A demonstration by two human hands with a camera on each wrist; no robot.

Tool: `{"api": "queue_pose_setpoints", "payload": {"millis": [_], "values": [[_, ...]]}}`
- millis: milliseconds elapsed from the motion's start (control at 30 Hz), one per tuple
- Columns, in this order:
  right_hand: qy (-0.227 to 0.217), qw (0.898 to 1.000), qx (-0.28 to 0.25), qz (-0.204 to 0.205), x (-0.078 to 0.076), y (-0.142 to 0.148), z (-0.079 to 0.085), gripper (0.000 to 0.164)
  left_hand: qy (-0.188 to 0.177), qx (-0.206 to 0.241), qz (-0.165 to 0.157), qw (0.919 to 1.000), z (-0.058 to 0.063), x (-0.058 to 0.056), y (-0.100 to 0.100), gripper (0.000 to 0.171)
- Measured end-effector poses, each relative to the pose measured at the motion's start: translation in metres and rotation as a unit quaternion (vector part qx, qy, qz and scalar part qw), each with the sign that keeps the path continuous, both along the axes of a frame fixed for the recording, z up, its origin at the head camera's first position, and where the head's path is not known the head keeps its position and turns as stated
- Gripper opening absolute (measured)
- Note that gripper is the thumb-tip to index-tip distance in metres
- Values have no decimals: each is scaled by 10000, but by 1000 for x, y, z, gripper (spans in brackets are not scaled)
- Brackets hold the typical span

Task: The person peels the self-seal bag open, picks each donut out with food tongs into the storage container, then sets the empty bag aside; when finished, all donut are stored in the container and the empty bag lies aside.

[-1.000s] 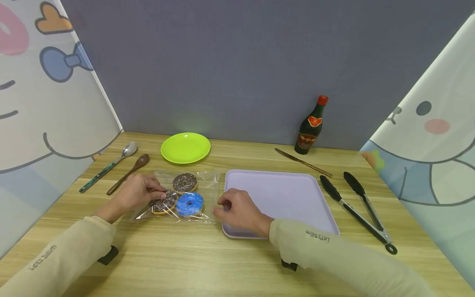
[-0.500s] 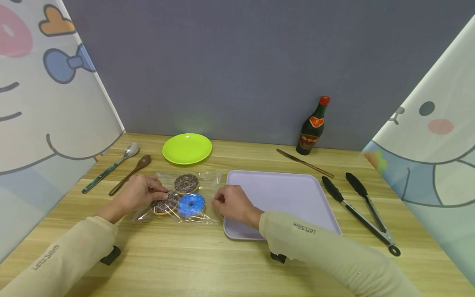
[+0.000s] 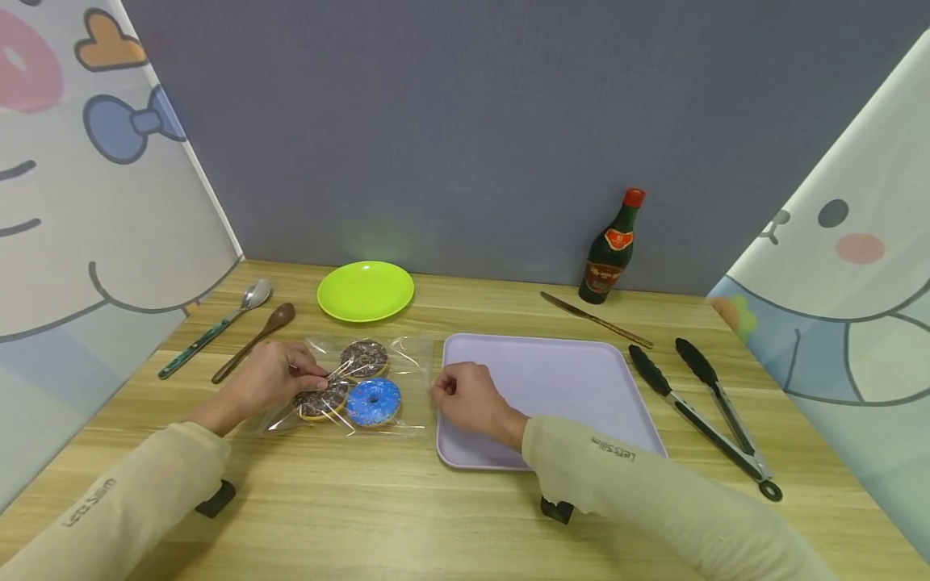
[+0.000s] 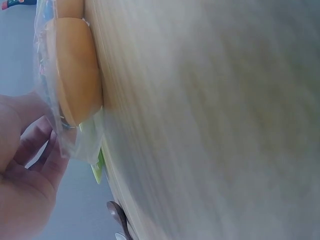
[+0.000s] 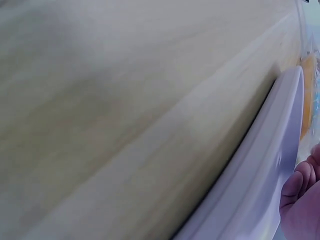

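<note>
A clear plastic bag point(image 3: 414, 379) lies flat on the table with three ring doughnuts inside. Two are dark with pale sprinkles: a rear doughnut point(image 3: 363, 357) and a left doughnut point(image 3: 320, 400). The blue doughnut point(image 3: 374, 402) sits at the front right. My left hand point(image 3: 270, 378) pinches the film over the left doughnut, between thumb and forefinger. At the bag's right edge, my right hand point(image 3: 474, 402) has its fingers curled and appears to pinch the film; the fingertips are partly hidden. That hand is over the left rim of a lilac tray point(image 3: 545, 379).
Behind the bag is a lime green plate point(image 3: 366, 291). A metal spoon point(image 3: 218, 327) and a wooden spoon point(image 3: 254, 342) lie left. A dark bottle point(image 3: 609, 250) stands at the back right, near a knife point(image 3: 596, 319). Open tongs point(image 3: 708, 420) lie right of the tray.
My right hand moved left over the bag's edge, then back slightly right. Creases now run across the film from my left hand toward the upper right. The left hand holds its grip.
</note>
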State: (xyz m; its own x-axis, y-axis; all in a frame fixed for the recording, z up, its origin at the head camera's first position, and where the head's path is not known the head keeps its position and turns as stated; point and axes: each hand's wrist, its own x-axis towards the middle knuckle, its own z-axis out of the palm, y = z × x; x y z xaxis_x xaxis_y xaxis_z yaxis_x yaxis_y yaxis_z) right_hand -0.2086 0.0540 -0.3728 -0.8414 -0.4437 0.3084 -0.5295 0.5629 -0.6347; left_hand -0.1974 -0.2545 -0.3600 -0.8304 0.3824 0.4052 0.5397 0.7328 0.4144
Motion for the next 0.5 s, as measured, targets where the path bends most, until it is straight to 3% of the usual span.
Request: {"api": "queue_pose_setpoints", "payload": {"millis": [500], "values": [[-133,9997,-176,-139,0,13,-2,15,4,-22,-58,10000,0,-1,-2,11]]}}
